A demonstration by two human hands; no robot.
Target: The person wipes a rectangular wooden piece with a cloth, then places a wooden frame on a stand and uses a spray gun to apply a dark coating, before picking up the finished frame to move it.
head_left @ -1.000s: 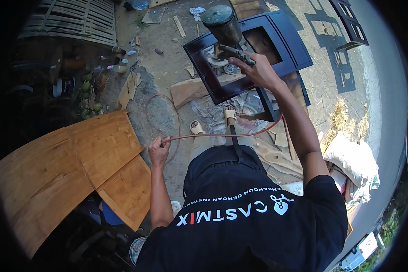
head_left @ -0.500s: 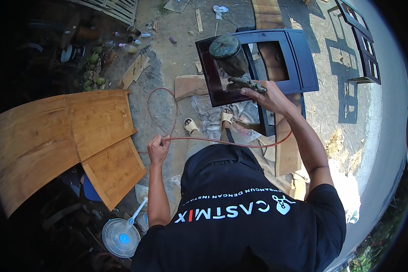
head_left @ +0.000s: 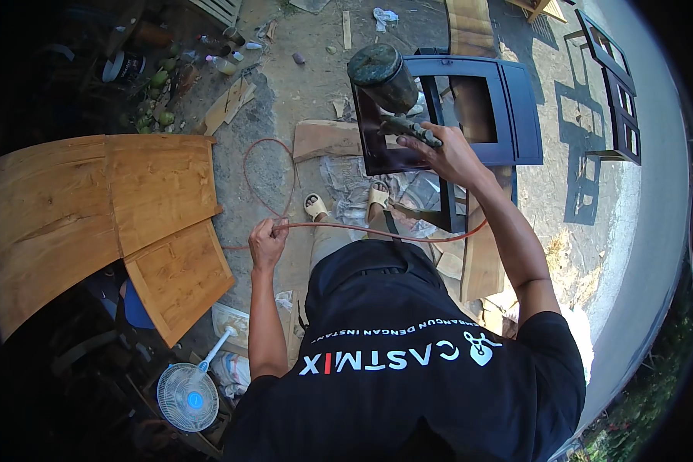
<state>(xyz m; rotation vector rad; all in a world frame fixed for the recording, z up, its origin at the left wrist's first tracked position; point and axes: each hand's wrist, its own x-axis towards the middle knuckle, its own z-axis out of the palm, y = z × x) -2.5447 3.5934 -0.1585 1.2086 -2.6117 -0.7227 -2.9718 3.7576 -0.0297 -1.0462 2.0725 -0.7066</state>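
Observation:
My right hand (head_left: 444, 154) is wrapped round the handle of a paint spray gun (head_left: 408, 131) with a dark, stained cup (head_left: 383, 77) on top. The gun is held over the left part of a dark-painted wooden frame (head_left: 522, 115) with rectangular openings. Its nozzle and any spray cannot be made out. On the left, my left hand (head_left: 268, 243) is closed on a thin reddish hose (head_left: 339, 225). From there the hose crosses in front of my body toward the right, passing below my right forearm. The frame's lower left part is partly hidden by the gun and hand.
Brown wooden panels (head_left: 162, 192) stand at the left, with a white fan (head_left: 189, 396) below them. Planks (head_left: 327, 140) and plastic sheeting (head_left: 346, 181) lie by my feet. Hose loops (head_left: 246, 173) rest on the ground. More dark frames (head_left: 612, 85) stand far right.
The spray gun has shifted slightly away from me and left over the dark frame. My left hand keeps its hold on the hose. The whole view has turned slightly.

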